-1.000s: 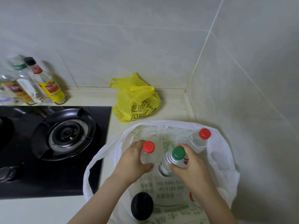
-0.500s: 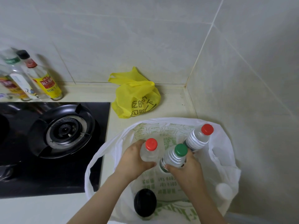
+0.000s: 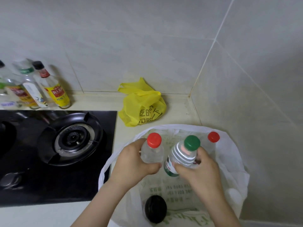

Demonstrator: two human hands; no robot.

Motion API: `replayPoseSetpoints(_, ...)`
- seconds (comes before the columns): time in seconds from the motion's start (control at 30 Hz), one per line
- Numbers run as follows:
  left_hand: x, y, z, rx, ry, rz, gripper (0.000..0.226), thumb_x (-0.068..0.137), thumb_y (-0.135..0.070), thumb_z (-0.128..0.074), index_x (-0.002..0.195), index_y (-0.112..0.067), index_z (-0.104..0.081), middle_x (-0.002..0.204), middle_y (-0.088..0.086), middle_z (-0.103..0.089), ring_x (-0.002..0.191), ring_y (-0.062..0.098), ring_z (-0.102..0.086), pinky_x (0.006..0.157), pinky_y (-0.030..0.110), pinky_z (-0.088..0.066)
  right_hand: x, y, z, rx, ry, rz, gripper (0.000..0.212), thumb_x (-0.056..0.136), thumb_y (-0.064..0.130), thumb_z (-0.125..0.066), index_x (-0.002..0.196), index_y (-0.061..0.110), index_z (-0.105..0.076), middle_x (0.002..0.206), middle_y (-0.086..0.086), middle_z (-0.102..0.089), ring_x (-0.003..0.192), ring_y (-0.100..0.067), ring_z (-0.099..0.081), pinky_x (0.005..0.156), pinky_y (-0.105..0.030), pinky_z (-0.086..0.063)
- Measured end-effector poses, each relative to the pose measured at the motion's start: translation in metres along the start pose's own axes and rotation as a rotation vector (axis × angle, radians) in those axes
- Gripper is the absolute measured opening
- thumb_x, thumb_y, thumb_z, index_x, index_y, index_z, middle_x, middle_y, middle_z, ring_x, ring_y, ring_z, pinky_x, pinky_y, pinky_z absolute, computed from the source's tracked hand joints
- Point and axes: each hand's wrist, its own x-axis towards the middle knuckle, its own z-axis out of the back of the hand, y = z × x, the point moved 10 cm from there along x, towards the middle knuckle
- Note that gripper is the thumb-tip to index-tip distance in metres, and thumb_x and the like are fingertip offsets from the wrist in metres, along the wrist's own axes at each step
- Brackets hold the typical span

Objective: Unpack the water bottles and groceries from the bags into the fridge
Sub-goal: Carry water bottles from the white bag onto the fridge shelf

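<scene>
Head view. Left hand (image 3: 131, 163): fingers curled round a red-capped bottle (image 3: 153, 151), thumb across its front. Right hand (image 3: 201, 174): fingers wrapped round a tilted green-capped bottle (image 3: 182, 154); its label is unreadable. Both bottles sit over the open white bag (image 3: 232, 161), whose green print is illegible. A second red-capped bottle (image 3: 213, 138) stands beyond the right fingertips. The yellow bag (image 3: 144, 108), with black Chinese characters, lies beyond the left fingers. The tiled wall (image 3: 262, 128) is close on the right, the stove (image 3: 72, 138) on the left.

Pale desk (image 3: 98, 102) runs into tiled corner. Black gas hob (image 3: 24, 177) takes up left side. Few condiment bottles (image 3: 55, 90) upper left, behind hob, against wall. Crumpled yellow bag (image 3: 144, 110) mid-frame near corner. Big open white bag (image 3: 229, 153) lower right, left edge overlapping hob.
</scene>
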Motion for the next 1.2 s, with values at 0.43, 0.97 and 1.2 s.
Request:
replayPoseSetpoints(0.43,-0.024,-0.099,0.109,-0.288,-0.247,-0.312,0.051,0.058,-0.039,-0.079,0.107,-0.033,-0.065,0.104,-0.007,-0.07,0.096,0.01,-0.067,0.083,0.035,-0.055,-0.021,0.137,0.033,0.343,-0.105,0.391,0.046,0.054,0.029,-0.081,0.098,0.031,-0.067,0.093,0.01,-0.072,0.083,-0.003,-0.068,0.067,-0.015,-0.051)
replayPoseSetpoints(0.97,-0.113,-0.097,0.172,-0.34,-0.694,-0.223,0.049,0.06,-0.037,-0.078,0.106,-0.023,-0.065,0.099,-0.001,-0.072,0.091,0.012,-0.07,0.077,0.027,-0.056,-0.044,0.226,-0.007,0.521,0.307,0.703,0.038,0.058,0.031,-0.078,0.095,0.027,-0.068,0.092,0.002,-0.074,0.082,-0.013,-0.071,0.065,-0.021,-0.055)
replayPoseSetpoints(1.2,-0.19,-0.086,0.182,-0.24,-0.955,-0.113,0.045,0.058,-0.039,-0.077,0.101,-0.029,-0.067,0.094,-0.003,-0.073,0.087,0.009,-0.07,0.072,0.021,-0.055,-0.078,0.241,-0.046,0.578,0.601,0.748,0.043,0.055,0.029,-0.08,0.096,0.024,-0.069,0.086,0.012,-0.073,0.076,-0.003,-0.07,0.059,-0.012,-0.05)
